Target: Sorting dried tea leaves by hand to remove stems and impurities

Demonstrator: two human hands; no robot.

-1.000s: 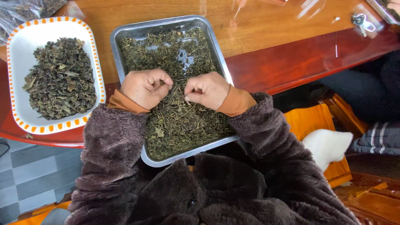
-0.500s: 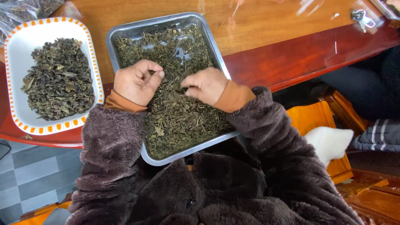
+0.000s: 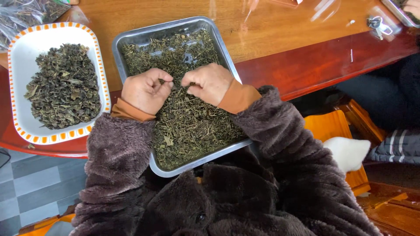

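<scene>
Head camera: a metal tray point(image 3: 131, 41) filled with loose dried green leaves and stems point(image 3: 192, 126) is being worked over at the edge of a wooden table point(image 3: 280, 26), with the left hand point(image 3: 144, 91) and the right hand point(image 3: 209, 83) both curled into loose fists just above the leaf litter, fingertips pinched together on small bits of it. Just to the left, a white rectangular dish with an orange-checked rim point(image 3: 17, 52) is being used to hold a heap of darker, larger dried leaves point(image 3: 64, 85). A set of keys point(image 3: 377, 24) is lying well apart at the table's far right.
</scene>
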